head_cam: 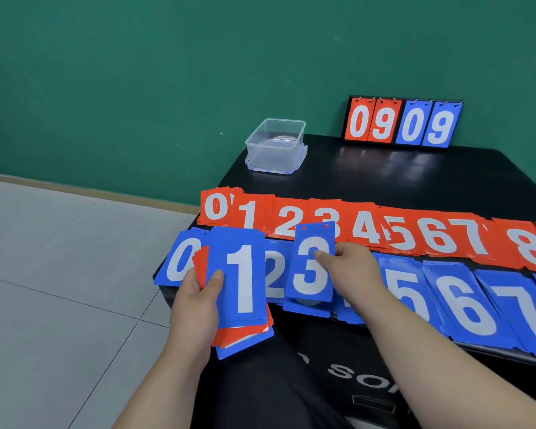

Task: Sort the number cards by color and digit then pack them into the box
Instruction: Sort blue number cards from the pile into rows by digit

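Our right hand point(350, 269) pinches the blue 3 card point(310, 274) by its right edge, thumb on the face, over the blue row point(464, 305). Our left hand point(195, 308) grips a mixed stack point(243, 283) topped by a blue 1, just beside it. The clear box point(276, 147) stands well apart, at the table's point(384, 174) far corner.

A: Where are the red cards point(365, 230) lying?
B: In a row, 0 to 8. Blue cards point(464, 305) are lying just in front.
A: And the blue 3 point(310, 274)?
B: The right hand point(350, 267) is pinching it over the blue row. The left hand point(195, 308) is holding a stack point(245, 339), blue 1 point(245, 274) on top.
A: The box point(276, 147)?
B: It is sitting open, well behind the rows.
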